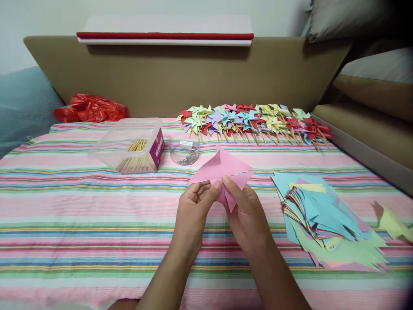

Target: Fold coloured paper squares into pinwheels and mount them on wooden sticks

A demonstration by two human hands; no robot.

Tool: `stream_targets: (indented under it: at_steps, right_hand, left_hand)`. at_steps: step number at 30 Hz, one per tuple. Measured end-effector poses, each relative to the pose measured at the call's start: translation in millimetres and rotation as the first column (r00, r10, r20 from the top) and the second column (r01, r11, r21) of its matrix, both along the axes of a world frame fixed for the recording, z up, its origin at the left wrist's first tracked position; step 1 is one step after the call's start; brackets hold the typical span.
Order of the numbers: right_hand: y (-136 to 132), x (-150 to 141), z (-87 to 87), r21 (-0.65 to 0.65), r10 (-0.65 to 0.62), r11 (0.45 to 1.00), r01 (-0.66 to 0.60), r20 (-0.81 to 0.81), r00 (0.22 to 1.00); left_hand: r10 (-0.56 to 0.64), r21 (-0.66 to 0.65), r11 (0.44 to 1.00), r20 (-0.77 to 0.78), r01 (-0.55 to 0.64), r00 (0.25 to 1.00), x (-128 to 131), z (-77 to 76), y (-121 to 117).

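Note:
A pink paper square (215, 167) with slits cut in from its corners is held up between my two hands, above the striped cloth. My left hand (196, 200) pinches its lower left edge, thumb on top and fingers curled beneath. On the lower right, my right hand (243, 206) grips the same sheet with its thumb pressed near the middle. Beyond the paper stands a round clear dish (184, 156) of small metal pins with a little white box in it. Left of that is a clear plastic tub (129, 144) holding thin wooden sticks.
Many finished paper pinwheels (248, 120) on sticks lie in a row at the back. A stack of coloured cut paper (332, 219) is at right, beside a loose yellow piece (395, 224). A red plastic bag (93, 108) sits at back left. Cushions (377, 86) border the right.

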State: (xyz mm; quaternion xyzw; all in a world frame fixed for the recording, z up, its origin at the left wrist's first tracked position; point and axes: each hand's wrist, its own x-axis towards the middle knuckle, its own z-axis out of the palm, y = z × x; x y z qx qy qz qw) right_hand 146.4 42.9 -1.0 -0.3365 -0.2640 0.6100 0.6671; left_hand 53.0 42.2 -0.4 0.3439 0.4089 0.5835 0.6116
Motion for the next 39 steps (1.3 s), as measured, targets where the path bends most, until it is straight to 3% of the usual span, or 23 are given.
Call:
stream_targets:
  at_steps: [8,12,17,20,23,32,35,39]
  right_hand:
    - [-2.2,-6.3,-5.6,-0.002,-0.022,1.0,0.022,0.088,0.996]
    - [-1.1,2.0,-1.7,0.029,-0.029,0.999,0.026,0.119,0.992]
    - [2.9,19.5,-6.1,0.112,-0.136,0.988,0.109,0.265,0.955]
    - [3.1,24.2,-13.0,0.253,-0.181,0.965,0.074,0.432,0.883]
    - [1.0,27.8,-16.4,0.351,-0.239,0.937,0.001,0.635,0.735]
    - [-1.3,45.0,-7.2,0.411,-0.276,0.877,-0.249,0.855,0.438]
    - [-1.3,43.2,-5.2,0.412,-0.282,0.877,-0.247,0.858,0.43]
    - [-0.6,40.9,-6.2,0.379,-0.257,0.908,-0.177,0.839,0.48]
  left_hand:
    - [0.057,0.047,0.997,0.023,-0.058,0.998,-0.2,0.8,-0.5]
    - [0.131,-0.043,0.991,0.05,-0.129,0.99,-3.5,1.3,1.2]
    - [0.176,-0.109,0.98,0.061,-0.169,0.982,-7.2,3.5,3.4]
    - [0.184,-0.108,0.978,0.061,-0.177,0.981,-8.4,3.7,4.2]
    - [0.194,-0.105,0.977,0.066,-0.187,0.979,-9.1,3.3,4.6]
    - [0.227,-0.084,0.972,0.069,-0.221,0.972,-9.4,1.0,6.3]
    - [0.233,-0.072,0.971,0.049,-0.23,0.971,-9.4,-0.5,5.6]
    - [0.235,-0.055,0.971,0.003,-0.235,0.972,-9.4,-0.2,4.7]
